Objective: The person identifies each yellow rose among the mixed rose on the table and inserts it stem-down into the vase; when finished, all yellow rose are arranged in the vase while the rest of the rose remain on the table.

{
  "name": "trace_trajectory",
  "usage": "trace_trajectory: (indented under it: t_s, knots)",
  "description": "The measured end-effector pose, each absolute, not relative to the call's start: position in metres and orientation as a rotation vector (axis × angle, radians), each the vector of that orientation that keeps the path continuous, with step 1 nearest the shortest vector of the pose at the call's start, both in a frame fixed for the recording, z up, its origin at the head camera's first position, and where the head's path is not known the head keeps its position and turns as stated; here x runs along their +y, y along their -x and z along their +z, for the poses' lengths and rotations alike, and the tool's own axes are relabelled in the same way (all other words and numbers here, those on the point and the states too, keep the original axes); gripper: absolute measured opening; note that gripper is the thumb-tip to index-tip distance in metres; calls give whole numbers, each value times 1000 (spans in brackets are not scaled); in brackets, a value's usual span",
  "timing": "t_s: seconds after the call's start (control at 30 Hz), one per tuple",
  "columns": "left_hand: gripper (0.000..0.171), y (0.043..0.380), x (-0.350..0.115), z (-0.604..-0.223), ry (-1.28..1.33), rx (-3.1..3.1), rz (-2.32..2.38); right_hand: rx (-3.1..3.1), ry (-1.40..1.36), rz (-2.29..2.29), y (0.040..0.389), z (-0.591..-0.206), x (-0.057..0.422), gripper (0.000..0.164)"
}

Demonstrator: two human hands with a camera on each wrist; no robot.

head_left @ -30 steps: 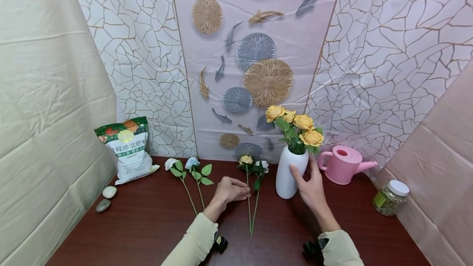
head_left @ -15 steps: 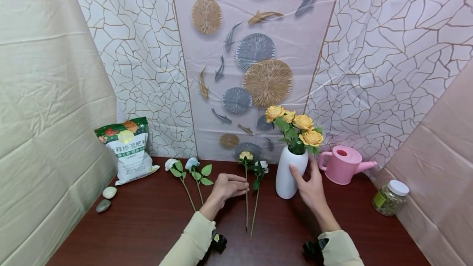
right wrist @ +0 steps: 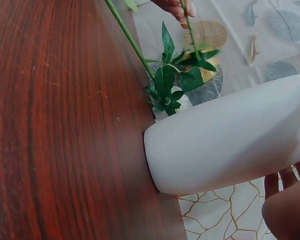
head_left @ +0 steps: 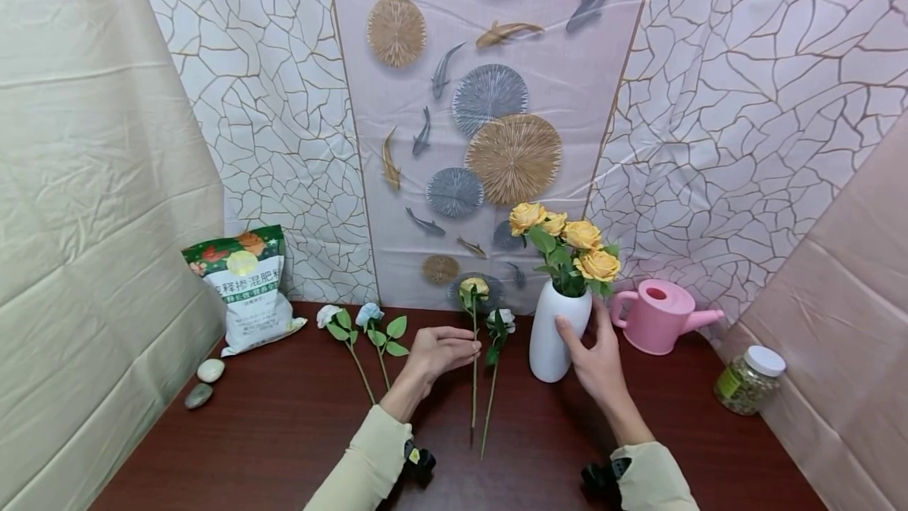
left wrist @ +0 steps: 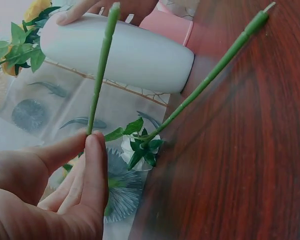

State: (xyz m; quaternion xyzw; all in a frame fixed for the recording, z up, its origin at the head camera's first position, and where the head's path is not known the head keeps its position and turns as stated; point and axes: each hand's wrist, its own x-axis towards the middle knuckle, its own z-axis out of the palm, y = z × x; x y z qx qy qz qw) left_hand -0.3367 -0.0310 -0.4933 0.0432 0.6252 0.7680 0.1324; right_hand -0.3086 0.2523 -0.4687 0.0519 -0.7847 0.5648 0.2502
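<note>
My left hand (head_left: 436,355) pinches the green stem of a yellow rose (head_left: 474,287) between thumb and fingertips. In the left wrist view that stem (left wrist: 103,65) stands up out of the pinch, its cut end free. Beside it a white rose (head_left: 504,322) lies on the table, its stem pointing toward me. My right hand (head_left: 597,361) grips the white vase (head_left: 548,341) from the right, thumb across its front; the far fingers are partly hidden. Several yellow roses (head_left: 583,235) with green leaves fill the upright vase.
A white rose (head_left: 329,315) and a light blue rose (head_left: 370,312) lie left of my left hand. Farther left are a fertilizer bag (head_left: 255,298) and two pebbles (head_left: 210,370). Right of the vase stand a pink watering can (head_left: 658,318) and a lidded jar (head_left: 750,381).
The pinched yellow rose has risen off the table, its bloom moving up and its stem swinging away from the white rose's stem. My right hand and the vase stay in place.
</note>
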Motion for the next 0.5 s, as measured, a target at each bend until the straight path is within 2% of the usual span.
trace_trajectory:
  t_s: [0.3,0.5]
  knots:
    - [49,338,-28,-489,-241,1729,2295,-2137,-139,1525,309,-469,252,69]
    - [48,336,-21,-480,-414,1697,2382,-2161,-126,1514,309,-470,254,72]
